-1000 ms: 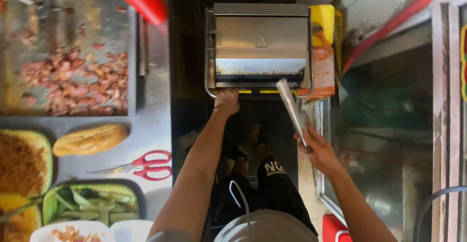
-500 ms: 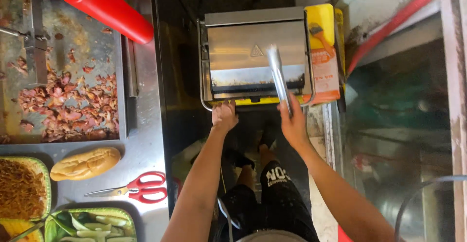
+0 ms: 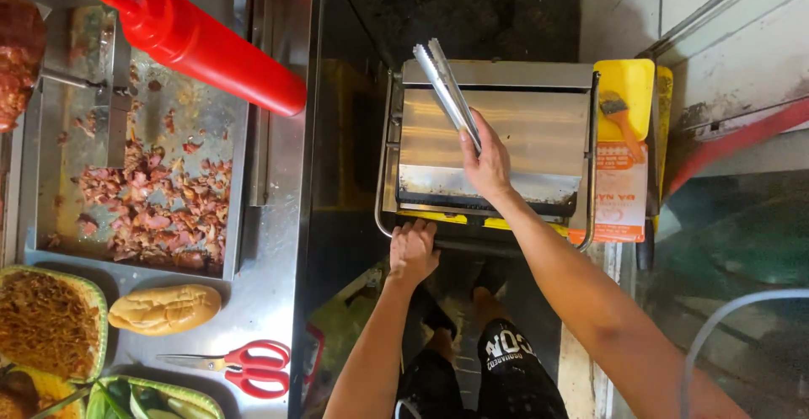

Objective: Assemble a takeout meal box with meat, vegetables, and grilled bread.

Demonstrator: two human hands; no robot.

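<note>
A steel worktop (image 3: 278, 301) is seen along the left side, and a metal sandwich press (image 3: 493, 145) is set apart from it across a dark gap, near the right edge of the scene. The press's flat steel lid is seen from above, with its wire handle at the near edge. A tray of chopped meat (image 3: 152, 208) is sunk into the worktop near its far left part, and a red squeeze bottle (image 3: 206, 48) is laid tilted across the tray's far right corner. A yellow box with a brush (image 3: 622, 116) on it is stood just beside the right side of the press. A bread roll (image 3: 164, 308) is laid on the worktop by the tray's near edge, with red-handled scissors (image 3: 240, 364) just nearer, towards the worktop's near edge.

The left hand (image 3: 413, 250) is closed around the press handle (image 3: 438, 238) at its near edge, the grip wrapped fully on the bar. The right hand (image 3: 487, 162) is held over the lid, and metal tongs (image 3: 447, 90) are gripped in it, their arms pressed nearly together and pointed towards the far edge of the press; nothing is seen between their tips.
</note>
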